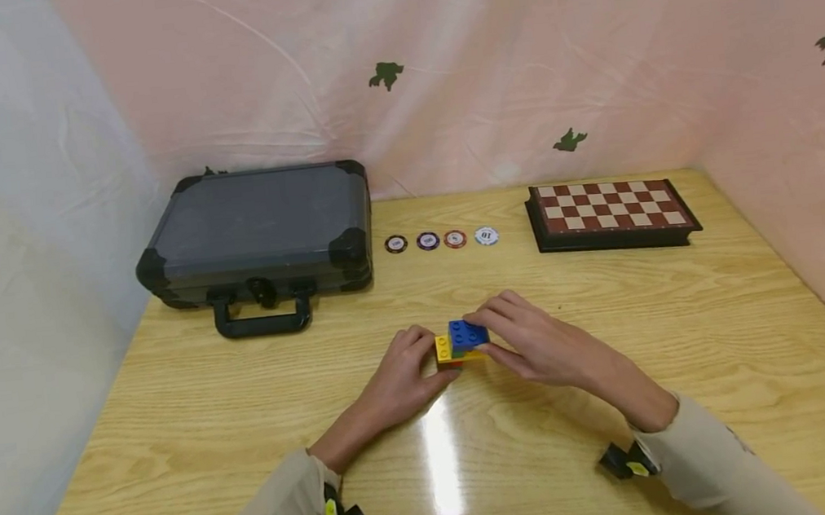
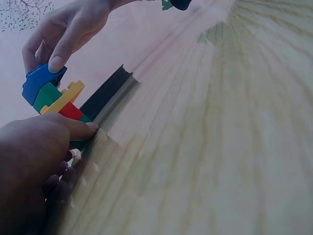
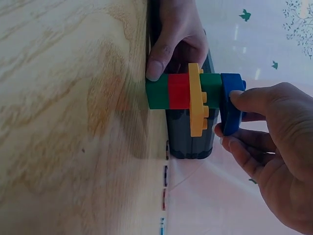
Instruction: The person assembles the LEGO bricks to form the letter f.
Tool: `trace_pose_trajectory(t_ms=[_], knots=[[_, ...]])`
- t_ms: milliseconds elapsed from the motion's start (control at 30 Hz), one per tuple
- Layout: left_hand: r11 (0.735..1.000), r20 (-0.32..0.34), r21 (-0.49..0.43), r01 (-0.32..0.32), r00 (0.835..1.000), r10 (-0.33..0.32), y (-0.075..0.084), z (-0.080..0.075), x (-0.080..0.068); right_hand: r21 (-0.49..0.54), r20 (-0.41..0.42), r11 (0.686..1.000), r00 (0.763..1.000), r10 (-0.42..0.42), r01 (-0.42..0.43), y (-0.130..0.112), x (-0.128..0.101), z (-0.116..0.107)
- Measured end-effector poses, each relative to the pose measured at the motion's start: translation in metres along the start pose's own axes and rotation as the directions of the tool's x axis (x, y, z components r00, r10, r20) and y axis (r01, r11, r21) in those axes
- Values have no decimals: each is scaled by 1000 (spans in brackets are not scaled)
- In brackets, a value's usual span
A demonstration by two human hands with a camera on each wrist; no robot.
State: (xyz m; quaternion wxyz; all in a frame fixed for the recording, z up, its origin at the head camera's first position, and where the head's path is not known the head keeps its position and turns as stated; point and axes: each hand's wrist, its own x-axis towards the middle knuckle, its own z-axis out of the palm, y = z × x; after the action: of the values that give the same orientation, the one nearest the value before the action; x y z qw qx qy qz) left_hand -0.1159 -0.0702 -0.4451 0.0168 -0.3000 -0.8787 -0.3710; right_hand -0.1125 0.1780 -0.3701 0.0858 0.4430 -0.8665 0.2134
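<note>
A small tower of toy building bricks stands on the table between the two hands. From the bottom it has a green brick [image 3: 157, 93], a red brick [image 3: 179, 91], a flat yellow plate [image 3: 196, 115], an upper green brick [image 3: 211, 90] and a blue brick [image 1: 467, 334]. My left hand [image 1: 406, 379] grips the bottom green brick between thumb and fingers. With thumb and fingers my right hand [image 1: 537, 338] pinches the blue brick, which sits at the top against the upper green brick. Whether those two are fully pressed together I cannot tell.
A dark grey hard case [image 1: 262, 221] with a black handle [image 1: 264, 324] lies at the back left. Several poker chips [image 1: 428, 241] form a row behind the bricks. At the back right is a folded chessboard box [image 1: 611, 211]. A pink cloth [image 1: 458, 106] hangs behind the table.
</note>
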Motion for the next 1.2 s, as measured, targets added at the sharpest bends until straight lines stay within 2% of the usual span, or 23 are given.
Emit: trace_pose_trajectory(t_ms=[300, 467, 667, 933, 1067, 1200], knots=[[1000, -1, -2, 4, 1000, -4, 1, 0, 0, -36, 24, 999, 1000, -9, 10, -2, 2, -2], [1000, 3, -14, 8, 1000, -8, 1, 0, -1, 0, -10, 1000, 1000, 6, -6, 0, 0, 0], [1000, 1, -15, 6, 1000, -6, 0, 0, 0, 100, -78, 994, 996, 54, -46, 4, -5, 9], [1000, -2, -14, 7, 1000, -7, 1, -1, -2, 174, -67, 972, 983, 173, -159, 6, -14, 18], [1000, 3, -13, 15, 1000, -15, 1, 0, -1, 300, -75, 935, 972, 221, -189, 13, -20, 21], [1000, 3, -15, 18, 1000, -18, 2, 0, -1, 457, -62, 862, 958, 279, -221, 20, -25, 27]])
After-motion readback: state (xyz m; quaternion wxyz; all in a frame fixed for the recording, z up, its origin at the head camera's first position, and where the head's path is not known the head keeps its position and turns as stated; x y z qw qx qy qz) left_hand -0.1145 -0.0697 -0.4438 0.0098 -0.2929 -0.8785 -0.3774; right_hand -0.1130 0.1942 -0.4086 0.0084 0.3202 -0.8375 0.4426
